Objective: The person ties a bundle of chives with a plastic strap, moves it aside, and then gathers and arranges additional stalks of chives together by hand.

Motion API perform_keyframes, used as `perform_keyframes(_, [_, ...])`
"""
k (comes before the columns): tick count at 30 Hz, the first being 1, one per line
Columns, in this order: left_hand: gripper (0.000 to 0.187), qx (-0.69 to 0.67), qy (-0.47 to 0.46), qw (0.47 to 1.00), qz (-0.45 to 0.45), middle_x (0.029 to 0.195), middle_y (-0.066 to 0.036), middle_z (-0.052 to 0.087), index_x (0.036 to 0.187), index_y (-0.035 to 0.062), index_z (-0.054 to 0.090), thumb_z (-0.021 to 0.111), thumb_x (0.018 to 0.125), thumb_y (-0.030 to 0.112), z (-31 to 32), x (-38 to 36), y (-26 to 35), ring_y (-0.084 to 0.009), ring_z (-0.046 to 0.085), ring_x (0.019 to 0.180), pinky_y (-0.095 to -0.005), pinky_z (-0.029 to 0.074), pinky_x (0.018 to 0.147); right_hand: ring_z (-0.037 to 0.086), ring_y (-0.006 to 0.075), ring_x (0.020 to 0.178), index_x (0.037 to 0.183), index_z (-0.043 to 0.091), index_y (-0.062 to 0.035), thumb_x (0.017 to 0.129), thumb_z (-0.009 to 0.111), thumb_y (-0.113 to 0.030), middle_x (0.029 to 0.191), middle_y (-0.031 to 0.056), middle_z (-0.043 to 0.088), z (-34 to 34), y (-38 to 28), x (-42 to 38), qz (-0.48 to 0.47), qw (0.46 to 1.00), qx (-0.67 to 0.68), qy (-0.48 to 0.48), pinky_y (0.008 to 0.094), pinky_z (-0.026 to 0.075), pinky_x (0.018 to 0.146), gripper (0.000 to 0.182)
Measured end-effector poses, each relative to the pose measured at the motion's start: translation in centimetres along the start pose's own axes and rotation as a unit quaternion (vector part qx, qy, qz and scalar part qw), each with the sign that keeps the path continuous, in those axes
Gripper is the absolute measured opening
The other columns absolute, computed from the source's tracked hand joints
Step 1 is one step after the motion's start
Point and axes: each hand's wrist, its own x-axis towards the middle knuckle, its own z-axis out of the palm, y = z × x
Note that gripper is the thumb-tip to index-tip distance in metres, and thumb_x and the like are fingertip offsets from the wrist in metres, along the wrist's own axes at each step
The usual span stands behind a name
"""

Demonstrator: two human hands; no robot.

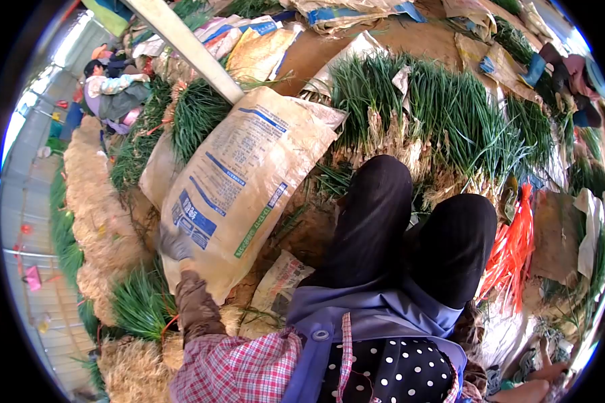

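From where I watch, my left hand (175, 245), gloved in grey, has its fingers clamped on the near-left edge of a big woven sack (238, 181) printed with blue lettering; the sack lies tilted across the ground just left of my knees (410, 228), its far end leaning up near a pale post (185, 43). My right hand (541, 376) shows only at the near right corner, low against the ground, and I cannot tell whether its fingers are together or apart. Piles of green onions (423, 107) lie beyond my knees, another bundle (138, 305) sits near and left below the sack, and a sheaf of orange ties (514, 245) lies to the right. A seated person (111, 91) works far off to the left. To shift the sack cleanly, I judge the grip should bunch more fabric, since one edge pinch may slip; pulling low and steadily would keep it from dragging the onion bundle beneath it.
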Motion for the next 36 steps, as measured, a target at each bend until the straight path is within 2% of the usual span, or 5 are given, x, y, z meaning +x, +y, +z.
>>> perform_keyframes(5, [0.081, -0.115, -0.202, 0.965, 0.123, 0.151, -0.015, 0.023, 0.147, 0.0176, 0.023, 0.061, 0.081, 0.046, -2.1, -4.6, 24.0, -0.0349, 0.019, 0.139, -0.0524, 0.019, 0.110, 0.058, 0.0179, 0.105, 0.123, 0.053, 0.0014, 0.087, 0.064, -0.011, 0.117, 0.0108, 0.061, 0.0, 0.4, -0.3, 0.018, 0.999, -0.025, 0.011, 0.0305, 0.044, 0.094, 0.040])
perform_keyframes(11, [0.088, -0.057, -0.270, 0.957, 0.087, 0.156, -0.010, 0.005, 0.149, 0.0243, 0.011, 0.059, 0.081, 0.054, 0.0, -3.8, 30.7, -0.0316, 0.012, 0.142, -0.0566, 0.016, 0.109, 0.058, 0.0178, 0.104, 0.124, 0.053, 0.0013, 0.086, 0.065, -0.012, 0.117, 0.0107, 0.061, -0.3, 1.3, -0.5, 0.039, 0.999, -0.027, 0.017, 0.0306, 0.044, 0.094, 0.041])
perform_keyframes(21, [0.087, -0.159, -0.166, 0.966, 0.114, 0.131, -0.024, 0.048, 0.136, 0.0093, 0.040, 0.080, 0.066, 0.040, 2.2, 3.6, 31.8, -0.0401, 0.045, 0.121, -0.0409, 0.038, 0.101, 0.058, 0.0177, 0.104, 0.124, 0.053, 0.0012, 0.085, 0.066, -0.012, 0.117, 0.0106, 0.061, -1.0, 4.0, 0.1, 0.084, 0.996, -0.017, -0.012, 0.0308, 0.044, 0.094, 0.043])
perform_keyframes(28, [0.050, -0.514, -0.247, 0.749, 0.336, 0.121, -0.014, 0.057, 0.124, 0.0024, 0.052, 0.071, 0.080, 0.015, -12.3, 0.9, 43.2, -0.0234, 0.053, 0.113, -0.0316, 0.041, 0.097, 0.058, 0.0176, 0.102, 0.125, 0.052, 0.0012, 0.083, 0.068, -0.013, 0.113, 0.0111, 0.062, -0.8, 6.0, 1.1, 0.089, 0.982, -0.061, -0.157, 0.0309, 0.045, 0.091, 0.047])
perform_keyframes(36, [0.045, -0.612, -0.371, 0.577, 0.393, 0.127, -0.009, 0.054, 0.127, 0.0003, 0.051, 0.065, 0.085, 0.009, -27.7, -7.3, 51.6, -0.0187, 0.052, 0.114, -0.0331, 0.038, 0.101, 0.065, 0.0221, 0.084, 0.114, 0.058, -0.0009, 0.084, 0.065, -0.017, 0.092, 0.0145, 0.067, -6.8, 6.4, 2.0, 0.070, 0.921, -0.362, 0.128, 0.0319, 0.051, 0.077, 0.035])
